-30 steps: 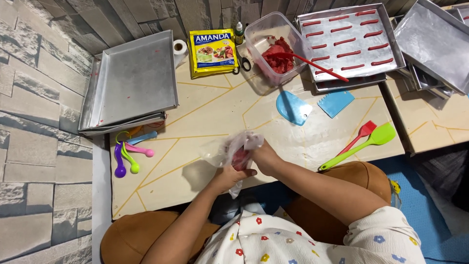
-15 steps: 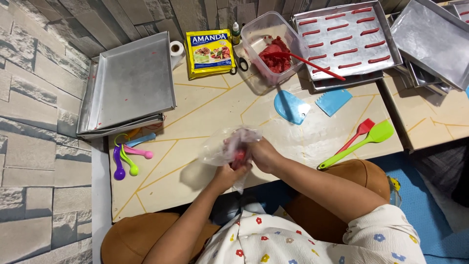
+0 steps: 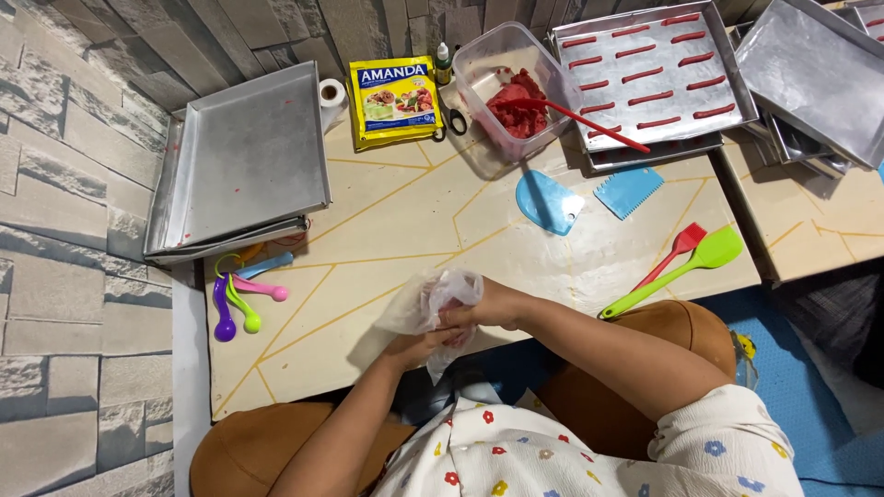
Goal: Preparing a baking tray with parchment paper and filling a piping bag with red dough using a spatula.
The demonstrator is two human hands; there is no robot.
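Both hands, left point(image 3: 416, 347) and right point(image 3: 486, 308), grip the plastic bag point(image 3: 425, 299) at six o'clock, squeezing red dough point(image 3: 514, 108) down; next needs steady twisting.

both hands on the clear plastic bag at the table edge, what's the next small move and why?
Probably twist the bag's loose top shut. Both the left hand and the right hand are bunched around the clear plastic bag, whose upper part stands crumpled and open-looking above them. The tray already carries red piped strips, and the tub holds red mix, so a closed bag likely comes before more piping.
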